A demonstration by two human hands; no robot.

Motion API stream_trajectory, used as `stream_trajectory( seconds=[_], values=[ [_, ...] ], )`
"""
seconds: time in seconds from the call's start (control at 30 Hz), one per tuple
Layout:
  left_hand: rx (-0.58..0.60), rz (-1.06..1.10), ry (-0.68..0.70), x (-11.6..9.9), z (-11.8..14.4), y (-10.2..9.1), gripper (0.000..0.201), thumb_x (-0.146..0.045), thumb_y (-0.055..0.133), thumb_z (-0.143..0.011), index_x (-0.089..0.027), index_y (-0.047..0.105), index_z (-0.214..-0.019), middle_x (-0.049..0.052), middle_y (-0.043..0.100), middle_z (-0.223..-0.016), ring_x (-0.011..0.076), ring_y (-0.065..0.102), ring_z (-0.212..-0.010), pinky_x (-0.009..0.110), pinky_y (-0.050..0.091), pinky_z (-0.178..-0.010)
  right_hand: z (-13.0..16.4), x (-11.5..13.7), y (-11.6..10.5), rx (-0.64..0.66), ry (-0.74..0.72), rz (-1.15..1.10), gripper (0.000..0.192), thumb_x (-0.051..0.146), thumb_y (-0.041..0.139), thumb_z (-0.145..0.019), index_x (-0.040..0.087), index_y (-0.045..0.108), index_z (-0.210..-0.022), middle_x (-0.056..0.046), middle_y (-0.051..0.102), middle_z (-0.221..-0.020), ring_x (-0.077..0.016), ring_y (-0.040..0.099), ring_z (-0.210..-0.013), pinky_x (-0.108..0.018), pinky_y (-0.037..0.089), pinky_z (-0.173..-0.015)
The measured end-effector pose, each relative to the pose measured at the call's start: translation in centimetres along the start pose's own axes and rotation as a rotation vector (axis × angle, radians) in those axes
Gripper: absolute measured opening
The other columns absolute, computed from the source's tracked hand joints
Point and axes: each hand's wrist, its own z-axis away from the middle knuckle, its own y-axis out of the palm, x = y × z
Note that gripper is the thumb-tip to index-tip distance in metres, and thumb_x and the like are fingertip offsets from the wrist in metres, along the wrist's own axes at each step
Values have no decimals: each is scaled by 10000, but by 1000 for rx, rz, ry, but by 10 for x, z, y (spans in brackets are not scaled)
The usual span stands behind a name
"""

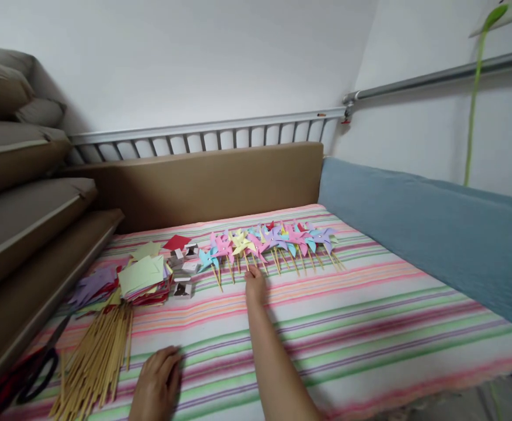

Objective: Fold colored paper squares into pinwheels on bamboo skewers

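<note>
My right hand (255, 285) reaches forward, its fingers pinched at the lower stick of a pale yellow paper pinwheel (240, 241). That pinwheel lies among a row of pink, blue, purple and red pinwheels (297, 237) on thin wooden sticks. Resting on the striped cloth (348, 351) nearer to me is my left hand (156, 377), empty, with its fingers loosely bent. Beside it on the left is a bundle of wooden sticks (100, 351). Beyond the sticks sits a stack of coloured paper squares (144, 278).
Small white boxes (183, 289) stand right of the paper. Scissors (41, 365) with dark handles lie at the far left, near piled cushions (28, 216). A brown padded board (212, 181) lines the back, and a blue cushion (414, 216) borders the right.
</note>
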Motion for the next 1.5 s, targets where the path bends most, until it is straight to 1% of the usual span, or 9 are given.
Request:
stream_trajectory(
  seconds=[0.13, 0.37, 0.5, 0.7, 0.93, 1.07, 1.2, 1.33, 1.5],
  values=[
    [25, -1, -15, 0, 0, 0, 167, -280, 525, -793, -263, 665, -883, 59, 689, -934, 234, 652, -847, 381, 546, -751, 9, 8, -6, -155, 15, 110, 324, 259, 481, -681, 198, 648, -951, -84, 658, -1056, -241, 566, -1049, -360, 419, -896],
    [58, 63, -89, -12, 0, -4, 200, -220, 467, -826, -227, 650, -906, 76, 659, -957, 226, 605, -901, 401, 479, -815, 45, 29, -17, -122, -70, 262, 320, 246, 490, -696, 165, 669, -949, -120, 645, -1082, -270, 536, -1090, -398, 373, -951],
    [44, 112, -143, -21, 1, -7, 191, -144, 469, -805, -192, 642, -868, 87, 643, -919, 221, 573, -895, 405, 445, -823, 85, 32, 1, 24, -101, 259, 369, 292, 473, -716, 141, 659, -997, -138, 633, -1118, -289, 523, -1104, -422, 361, -955],
    [46, 110, -192, -26, 0, -13, 205, -83, 485, -771, -183, 639, -863, 79, 642, -897, 216, 552, -892, 385, 428, -817, 151, 16, 49, 435, -59, 144, 289, 323, 530, -676, 175, 698, -859, -87, 721, -872, -247, 654, -830, -369, 486, -791],
    [36, 130, -153, -25, 3, -14, 174, -80, 516, -753, -182, 634, -828, 75, 658, -892, 201, 575, -866, 361, 450, -803, 157, 7, 70, 579, -15, 102, 218, 309, 565, -645, 186, 698, -766, -62, 711, -707, -233, 658, -663, -357, 504, -655],
    [-60, 118, -201, 10, -25, -37, 174, -153, 498, -808, -189, 614, -933, 81, 656, -974, 180, 589, -936, 323, 464, -832, 143, 14, 69, 585, 6, 109, 244, 317, 559, -656, 171, 693, -797, -75, 702, -716, -238, 652, -654, -365, 492, -646],
    [-111, 15, -305, 72, -88, -67, 225, -211, 484, -837, -182, 587, -1035, 107, 629, -1053, 220, 557, -1019, 402, 408, -927, 134, 23, 72, 583, 26, 94, 261, 329, 541, -686, 165, 682, -832, -87, 703, -762, -246, 655, -705, -371, 487, -675],
    [26, -82, -353, 118, -140, -72, 298, -245, 583, -781, -117, 599, -1050, 148, 611, -1105, 273, 528, -1080, 423, 382, -962, 129, 31, 75, 581, 44, 66, 254, 324, 543, -696, 170, 681, -843, -83, 706, -791, -239, 658, -722, -371, 489, -706],
    [229, -151, -397, 136, -152, -58, 360, -320, 582, -804, -144, 560, -1118, 116, 567, -1170, 247, 542, -1052, 449, 434, -902, 133, 33, 77, 601, 48, 74, 246, 292, 534, -693, 164, 687, -837, -90, 708, -810, -237, 658, -725, -366, 496, -700]
  ],
)
